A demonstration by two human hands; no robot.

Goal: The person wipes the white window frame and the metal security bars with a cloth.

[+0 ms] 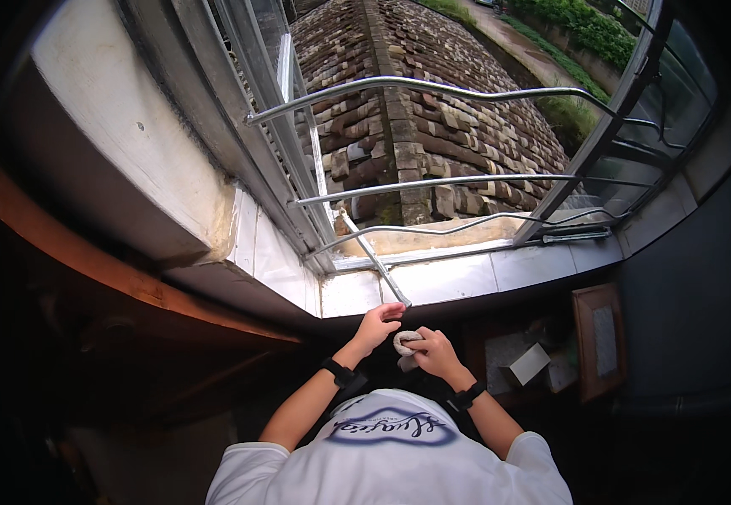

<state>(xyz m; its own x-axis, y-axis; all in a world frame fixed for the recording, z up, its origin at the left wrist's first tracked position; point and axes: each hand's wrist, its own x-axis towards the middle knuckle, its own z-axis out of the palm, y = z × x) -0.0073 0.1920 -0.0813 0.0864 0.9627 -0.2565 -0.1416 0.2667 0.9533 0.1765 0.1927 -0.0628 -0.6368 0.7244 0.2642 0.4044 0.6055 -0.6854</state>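
Rope [405, 341], pale, braided-looking, bent into a small loop, sits between both hands just below the tiled window sill [458, 278], at about 6 o'clock from the open window. Right hand [434, 352] is curled closed around the rope's lower part; the loop sticks up at 11 o'clock from that fist. Left hand [378, 324] has fingers bent, tips at the loop's upper edge; can't tell if it grips. Thin metal stay rod [374, 259], straight and smooth, long axis running 11-to-5 o'clock, ends just above the left hand. Curved metal guard bars [433, 181] cross the opening horizontally.
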